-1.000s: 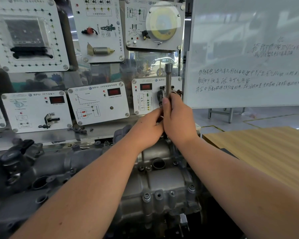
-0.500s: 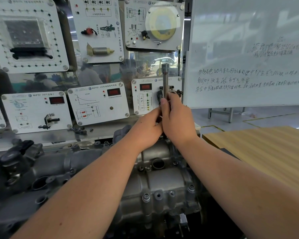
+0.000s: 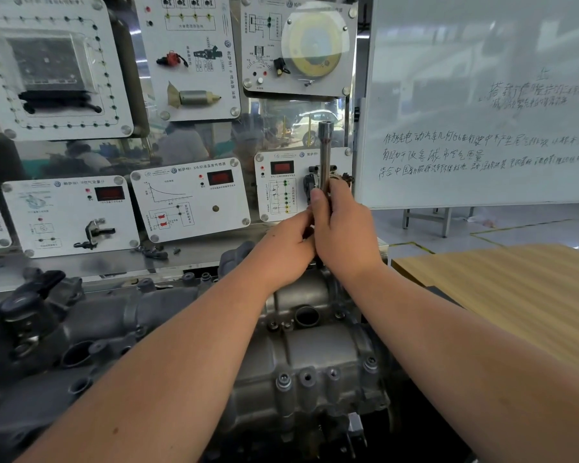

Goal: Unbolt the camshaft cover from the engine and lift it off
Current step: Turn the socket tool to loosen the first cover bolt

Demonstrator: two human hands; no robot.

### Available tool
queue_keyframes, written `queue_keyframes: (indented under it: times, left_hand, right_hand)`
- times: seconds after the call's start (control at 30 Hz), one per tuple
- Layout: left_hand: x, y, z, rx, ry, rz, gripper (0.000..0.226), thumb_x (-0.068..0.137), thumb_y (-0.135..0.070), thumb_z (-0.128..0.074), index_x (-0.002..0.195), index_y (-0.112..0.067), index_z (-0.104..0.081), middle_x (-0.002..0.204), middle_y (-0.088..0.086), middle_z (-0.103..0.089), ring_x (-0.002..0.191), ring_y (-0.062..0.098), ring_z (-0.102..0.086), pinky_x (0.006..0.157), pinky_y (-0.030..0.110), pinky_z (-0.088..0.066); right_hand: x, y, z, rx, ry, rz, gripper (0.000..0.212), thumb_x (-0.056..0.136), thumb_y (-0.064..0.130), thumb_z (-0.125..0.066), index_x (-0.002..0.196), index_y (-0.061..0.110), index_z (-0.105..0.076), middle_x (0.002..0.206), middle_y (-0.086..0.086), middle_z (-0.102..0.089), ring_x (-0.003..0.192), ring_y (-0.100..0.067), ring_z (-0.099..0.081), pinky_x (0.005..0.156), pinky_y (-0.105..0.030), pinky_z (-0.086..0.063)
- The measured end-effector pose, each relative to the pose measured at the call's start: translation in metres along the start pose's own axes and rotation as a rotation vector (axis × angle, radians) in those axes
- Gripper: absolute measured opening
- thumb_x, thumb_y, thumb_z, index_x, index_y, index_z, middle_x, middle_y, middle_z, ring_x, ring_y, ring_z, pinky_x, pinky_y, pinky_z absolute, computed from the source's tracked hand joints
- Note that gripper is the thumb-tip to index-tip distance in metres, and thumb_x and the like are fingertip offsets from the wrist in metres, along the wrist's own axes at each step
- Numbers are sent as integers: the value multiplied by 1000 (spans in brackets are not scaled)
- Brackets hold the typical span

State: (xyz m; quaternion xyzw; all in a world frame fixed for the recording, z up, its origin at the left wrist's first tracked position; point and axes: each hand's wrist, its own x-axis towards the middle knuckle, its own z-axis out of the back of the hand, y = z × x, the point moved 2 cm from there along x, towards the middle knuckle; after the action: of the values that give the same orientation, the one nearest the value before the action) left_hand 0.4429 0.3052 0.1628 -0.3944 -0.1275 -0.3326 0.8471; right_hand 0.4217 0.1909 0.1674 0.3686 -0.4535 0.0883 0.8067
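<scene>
Since a second ago: your tool bar (image 3: 325,152) has swung slightly left and now stands upright, its socket end up; both hands have kept their hold above the far end of the engine.

Item 1. Your right hand (image 3: 345,228): grip closed around the lower part of the tool bar, thumb laid up along the shaft. Bar rises straight out of the fist in front of the small sensor panel (image 3: 301,185).

Item 2. Your left hand (image 3: 284,252): pressed against the right hand, fingers curled in toward the bar. What exactly those fingers pinch is hidden behind the right hand; cannot tell whether the grip holds the tool.

Item 3. Camshaft cover (image 3: 315,355): grey cast metal, seated on the engine (image 3: 81,329) below and between your forearms. Round open hole (image 3: 306,315) near its far end. Row of bolts (image 3: 283,379) along the near edge, in place. The tool's lower tip meets the cover's far end beneath your hands; the contact point is hidden.

Item 4. Display board (image 3: 188,202): white panels with red readouts and mounted parts, standing behind the engine.

Item 5. Whiteboard (image 3: 482,105): handwritten lines, to the right of the display board.

Item 6. Wooden table (image 3: 515,289): right of the engine, beyond your right forearm.
</scene>
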Motion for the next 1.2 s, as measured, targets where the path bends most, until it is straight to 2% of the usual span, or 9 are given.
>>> queue_keyframes:
  times: [0.17,0.33,0.47,0.6,0.7,0.8,1.0,1.13,1.2]
  left_hand:
    - [-1,0,1,-19,14,-11,40,108,-26,-48,147,-32,-51,127,-11,-69,110,6,-63,89,17,-48]
    - [2,1,1,10,-10,-5,32,106,-22,-50,136,-32,-56,116,-13,-69,101,4,-64,82,18,-49]
    - [1,2,0,-21,-26,-10,33,106,-21,-50,136,-32,-57,115,-12,-71,102,4,-66,86,20,-53]
    - [1,3,0,-28,1,-23,37,108,-25,-46,143,-38,-53,121,-17,-69,105,-4,-64,87,11,-48]
    - [2,4,1,-16,-6,-19,34,106,-23,-48,137,-35,-56,103,-22,-69,94,-11,-62,71,5,-47]
    - [4,5,0,-7,-19,-9,36,104,-19,-51,137,-33,-55,109,-16,-70,97,-8,-63,73,7,-49]
    - [2,4,-1,-32,-20,-14,35,108,-24,-46,141,-33,-54,122,-13,-69,105,-1,-64,89,17,-49]
    - [2,4,-1,-22,-8,-22,35,109,-26,-46,142,-33,-53,113,-17,-67,100,-5,-63,78,8,-47]
    - [3,3,0,-3,-11,-23,37,108,-25,-47,144,-35,-51,111,-18,-67,101,-9,-60,73,1,-45]
  right_hand:
    - [1,-2,-2,-4,-14,3,23,108,32,-38,90,18,-44,64,4,-52,60,-15,-54,55,-35,-36]
    - [0,-1,-1,37,11,-18,33,105,38,-45,131,17,-48,86,0,-69,77,-21,-64,66,-36,-50]
    - [0,0,-1,8,7,9,15,107,32,-41,104,19,-49,70,9,-54,68,-22,-58,61,-36,-44]
    - [1,-1,-1,35,-10,-18,21,108,28,-38,92,17,-46,74,-2,-61,68,-20,-59,61,-40,-47]
    - [1,-1,-1,36,0,-9,19,107,32,-41,99,18,-50,71,6,-57,65,-12,-56,61,-34,-41]
    - [-1,0,1,45,11,-5,30,105,36,-46,127,16,-52,85,4,-65,77,-19,-64,67,-35,-48]
    - [-1,2,1,34,-17,18,23,107,27,-41,88,15,-46,73,-1,-59,68,-19,-57,61,-41,-45]
    - [-1,1,0,37,-21,18,23,107,29,-41,92,15,-49,73,1,-59,67,-19,-57,61,-40,-45]
    - [-1,2,1,42,-8,7,23,106,36,-45,114,16,-54,80,8,-61,73,-17,-60,65,-36,-46]
